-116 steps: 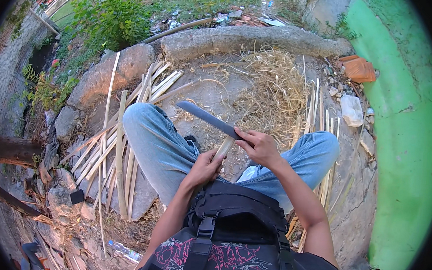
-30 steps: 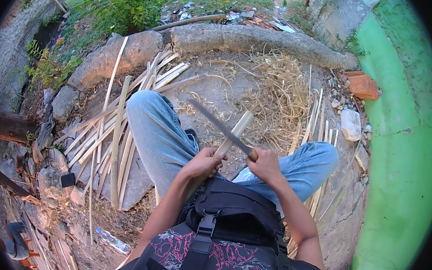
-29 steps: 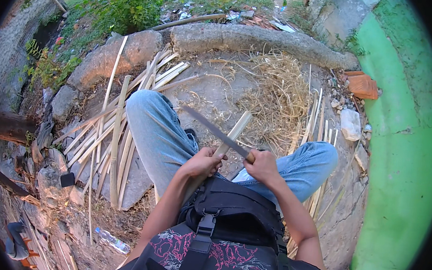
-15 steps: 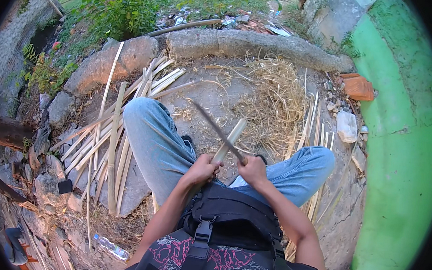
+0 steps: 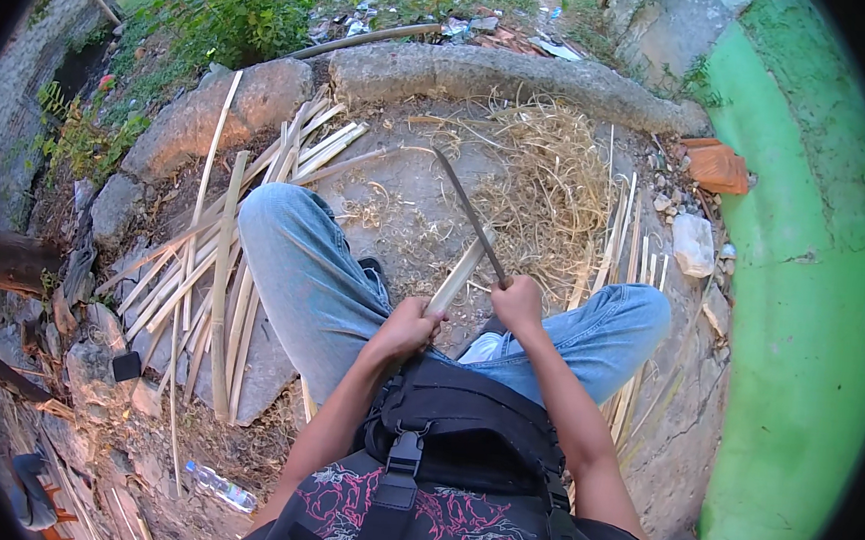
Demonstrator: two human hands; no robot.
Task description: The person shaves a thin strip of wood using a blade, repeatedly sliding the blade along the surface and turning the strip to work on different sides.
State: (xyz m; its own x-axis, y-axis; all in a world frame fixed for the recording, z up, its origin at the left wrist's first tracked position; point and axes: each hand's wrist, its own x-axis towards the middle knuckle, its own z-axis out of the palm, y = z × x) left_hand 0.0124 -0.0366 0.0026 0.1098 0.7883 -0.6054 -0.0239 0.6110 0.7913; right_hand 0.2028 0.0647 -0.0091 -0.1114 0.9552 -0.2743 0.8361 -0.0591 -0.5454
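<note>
Between my knees, my left hand (image 5: 412,326) grips the near end of a pale split bamboo strip (image 5: 459,275), which tilts up and away to the right. My right hand (image 5: 517,303) is closed round the handle of a long dark machete (image 5: 467,208). Its narrow blade slants up to the left and crosses the strip's far end; whether they touch I cannot tell. A heap of curly bamboo shavings (image 5: 549,178) lies on the ground beyond my hands.
Many bamboo strips (image 5: 221,285) are piled at my left, more strips (image 5: 620,233) beside my right knee. A stone kerb (image 5: 506,83) runs across ahead, a green wall (image 5: 788,345) along the right. A plastic bottle (image 5: 221,486) lies lower left, an orange brick (image 5: 718,167) at far right.
My right hand has moved up and slightly right, away from my left hand. The machete has swung more upright, its blade now at the strip's far end.
</note>
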